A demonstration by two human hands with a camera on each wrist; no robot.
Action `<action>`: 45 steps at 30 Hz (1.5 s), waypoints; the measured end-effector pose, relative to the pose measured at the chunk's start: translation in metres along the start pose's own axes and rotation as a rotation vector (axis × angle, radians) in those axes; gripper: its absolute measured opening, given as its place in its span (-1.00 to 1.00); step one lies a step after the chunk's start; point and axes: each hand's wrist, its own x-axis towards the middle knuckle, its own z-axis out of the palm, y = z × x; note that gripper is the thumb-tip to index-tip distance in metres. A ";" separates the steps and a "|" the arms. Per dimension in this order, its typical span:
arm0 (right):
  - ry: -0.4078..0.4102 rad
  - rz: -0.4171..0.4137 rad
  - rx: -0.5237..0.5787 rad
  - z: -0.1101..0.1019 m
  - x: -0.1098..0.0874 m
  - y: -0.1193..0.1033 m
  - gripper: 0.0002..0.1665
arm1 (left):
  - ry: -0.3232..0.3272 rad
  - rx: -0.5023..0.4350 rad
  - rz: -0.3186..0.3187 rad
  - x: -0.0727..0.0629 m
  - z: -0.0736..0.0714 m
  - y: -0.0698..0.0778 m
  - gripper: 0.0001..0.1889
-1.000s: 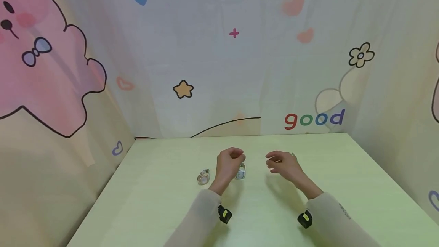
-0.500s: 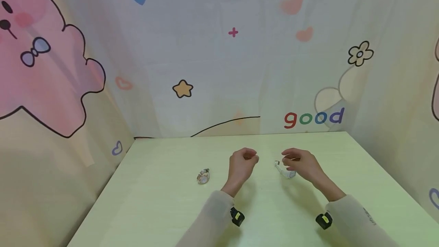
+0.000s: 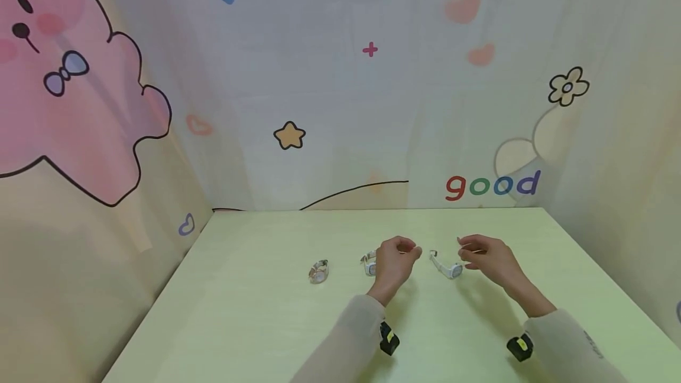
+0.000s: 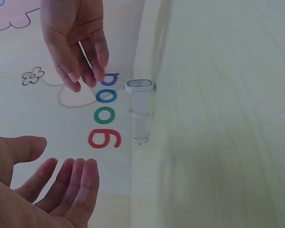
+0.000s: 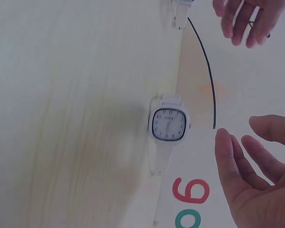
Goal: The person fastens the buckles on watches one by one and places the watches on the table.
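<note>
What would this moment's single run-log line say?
left hand: empty, above table | right hand: empty, above table | table: leftmost watch, middle watch, rightmost watch, all apart

The pale table (image 3: 229,324) has faint grain lines. On it, apart in a loose row, lie the left watch (image 3: 319,275), metallic-looking; the middle watch (image 3: 370,269), pale and partly hidden; and the right watch (image 3: 454,270), white, square-dialled, its strap stretching toward the far left.
</note>
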 end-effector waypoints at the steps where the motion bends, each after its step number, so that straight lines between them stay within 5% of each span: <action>1: 0.000 0.015 0.002 -0.001 0.001 0.001 -0.50 | 0.003 0.005 -0.011 0.001 0.002 -0.001 -0.90; 10: -0.015 0.115 0.047 -0.010 0.011 0.024 -0.49 | 0.014 0.012 -0.063 0.007 0.024 -0.014 -0.90; 21: -0.027 0.208 0.053 -0.013 0.022 0.032 -0.44 | 0.057 0.049 -0.090 0.015 0.050 -0.015 -0.90; 30: -0.055 0.284 0.021 -0.012 0.028 0.041 -0.37 | 0.023 0.062 -0.144 0.019 0.070 -0.009 -0.85; 45: -0.054 0.314 -0.029 -0.006 0.035 0.049 -0.34 | 0.070 0.123 -0.162 0.021 0.083 -0.016 -0.78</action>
